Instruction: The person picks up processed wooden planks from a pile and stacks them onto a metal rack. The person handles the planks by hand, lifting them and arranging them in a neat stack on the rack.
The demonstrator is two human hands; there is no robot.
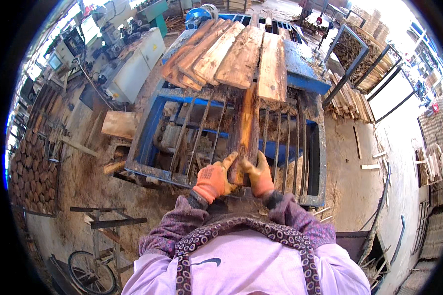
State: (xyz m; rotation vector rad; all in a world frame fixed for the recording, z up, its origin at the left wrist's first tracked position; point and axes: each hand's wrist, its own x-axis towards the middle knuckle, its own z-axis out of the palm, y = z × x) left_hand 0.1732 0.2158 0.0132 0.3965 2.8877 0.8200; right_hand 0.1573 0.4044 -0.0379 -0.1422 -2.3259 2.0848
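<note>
A long, rough-sawn board [246,123] with dark bark along its edges lies lengthwise on the blue metal frame [321,172]. Its far end passes beneath several loose boards [238,54] piled across the machine. My left hand [215,178], in an orange and yellowish work glove, grips the near end from the left side. From the right side my right hand [259,176], gloved the same way, holds that same end. Both thumbs point inward over the wood, while the fingers under it are partly hidden.
Metal bars [199,135] with gaps and sawdust span the frame. A pale cabinet [142,64] stands at the left, with a short wide board [120,124] below it. Stacked timber [34,172] is at far left, near a bicycle wheel [92,273]. A rack of slats [354,54] stands at right.
</note>
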